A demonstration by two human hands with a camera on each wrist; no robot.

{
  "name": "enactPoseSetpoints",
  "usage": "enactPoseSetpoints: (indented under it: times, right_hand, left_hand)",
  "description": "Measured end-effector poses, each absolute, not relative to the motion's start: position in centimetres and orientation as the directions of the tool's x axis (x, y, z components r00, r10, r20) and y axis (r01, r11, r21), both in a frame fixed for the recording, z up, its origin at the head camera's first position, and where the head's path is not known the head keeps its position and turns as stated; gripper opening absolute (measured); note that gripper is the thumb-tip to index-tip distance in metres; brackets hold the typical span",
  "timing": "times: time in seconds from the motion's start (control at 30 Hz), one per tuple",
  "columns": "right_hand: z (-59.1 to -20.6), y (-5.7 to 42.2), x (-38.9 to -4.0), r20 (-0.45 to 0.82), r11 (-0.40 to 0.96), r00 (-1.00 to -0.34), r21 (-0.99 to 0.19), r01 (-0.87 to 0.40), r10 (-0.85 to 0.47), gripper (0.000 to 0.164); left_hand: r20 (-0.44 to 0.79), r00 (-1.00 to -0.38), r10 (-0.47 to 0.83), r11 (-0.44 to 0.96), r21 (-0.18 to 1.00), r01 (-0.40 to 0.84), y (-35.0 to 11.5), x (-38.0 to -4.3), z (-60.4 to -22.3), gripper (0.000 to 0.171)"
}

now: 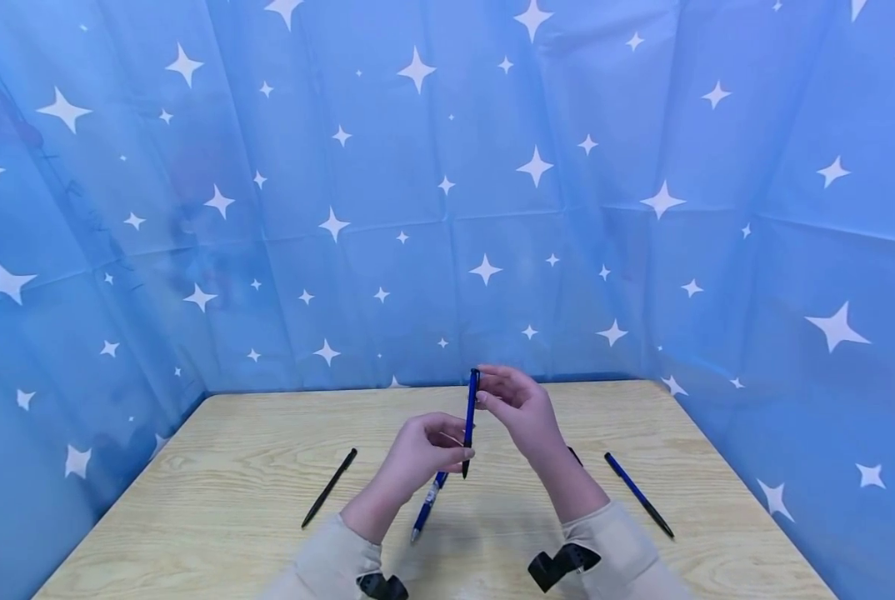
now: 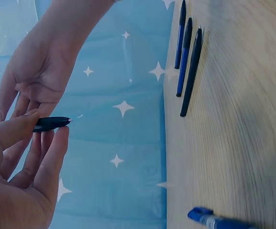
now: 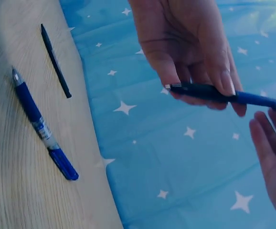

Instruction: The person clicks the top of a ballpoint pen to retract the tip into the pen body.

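Observation:
A slim blue pen with a black lower end (image 1: 471, 417) stands nearly upright in the air above the table, its tip pointing down. My left hand (image 1: 417, 454) pinches its black part near the tip between thumb and fingers, also seen in the left wrist view, where the metal point shows beyond the black barrel (image 2: 52, 123). Higher up, my right hand (image 1: 518, 408) holds the blue end with thumb and fingertips. That end runs to the edge of the right wrist view, beside the right hand's fingers (image 3: 267, 138).
On the wooden table (image 1: 267, 433) lie a black pen (image 1: 329, 487) at left, a blue pen with a label (image 1: 427, 510) under the left hand, and a blue-and-black pen (image 1: 638, 494) at right. Another dark pen (image 1: 575, 456) is partly behind the right forearm. Starry blue curtains (image 1: 447, 208) surround the table.

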State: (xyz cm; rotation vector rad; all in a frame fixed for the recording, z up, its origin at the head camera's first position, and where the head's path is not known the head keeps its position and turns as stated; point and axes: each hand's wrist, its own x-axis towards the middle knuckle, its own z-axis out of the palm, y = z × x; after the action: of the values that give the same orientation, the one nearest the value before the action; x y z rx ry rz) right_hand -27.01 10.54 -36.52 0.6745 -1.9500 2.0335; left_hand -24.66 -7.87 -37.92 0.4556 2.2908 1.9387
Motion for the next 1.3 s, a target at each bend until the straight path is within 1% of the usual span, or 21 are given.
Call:
enactPoseSetpoints:
  times: [0.23, 0.47, 0.67, 0.9, 1.13, 1.3]
  right_hand:
    - [-36.5, 10.2, -26.9, 0.493, -0.144, -0.861, -0.868, -0.476, -0.125, 0.034]
    - [-36.4, 10.1, -26.8, 0.487, -0.178, -0.865, -0.868, -0.463, -0.119, 0.034]
    - [-36.5, 10.1, -26.8, 0.507, -0.203, -0.855, -0.853, -0.480, -0.109, 0.033]
    - [-36.7, 10.1, -26.9, 0.507, -0.214, -0.858, -0.850, -0.480, -0.088, 0.030]
    - [-36.4, 9.8, -26.9, 0.463, -0.180, -0.885, -0.874, -0.450, -0.035, 0.032]
    - [-36.4, 9.7, -26.8, 0.447, -0.187, -0.894, -0.880, -0.437, -0.014, 0.032]
  left_hand:
    - [0.102, -0.956, 0.276, 0.094, 0.987, 0.132, -6.9, -24.4, -37.7, 0.023]
    - [0.106, -0.964, 0.243, 0.076, 0.989, 0.128, -6.5, -24.4, -37.8, 0.019]
    - [0.105, -0.971, 0.216, 0.054, 0.991, 0.119, -6.3, -24.5, -37.9, 0.017]
    - [0.123, -0.973, 0.195, 0.058, 0.989, 0.137, -6.1, -24.1, -37.6, 0.021]
    - [0.142, -0.971, 0.190, 0.085, 0.983, 0.161, -6.0, -23.8, -37.5, 0.024]
    - [0.149, -0.971, 0.186, 0.105, 0.980, 0.170, -6.0, -23.7, -37.5, 0.023]
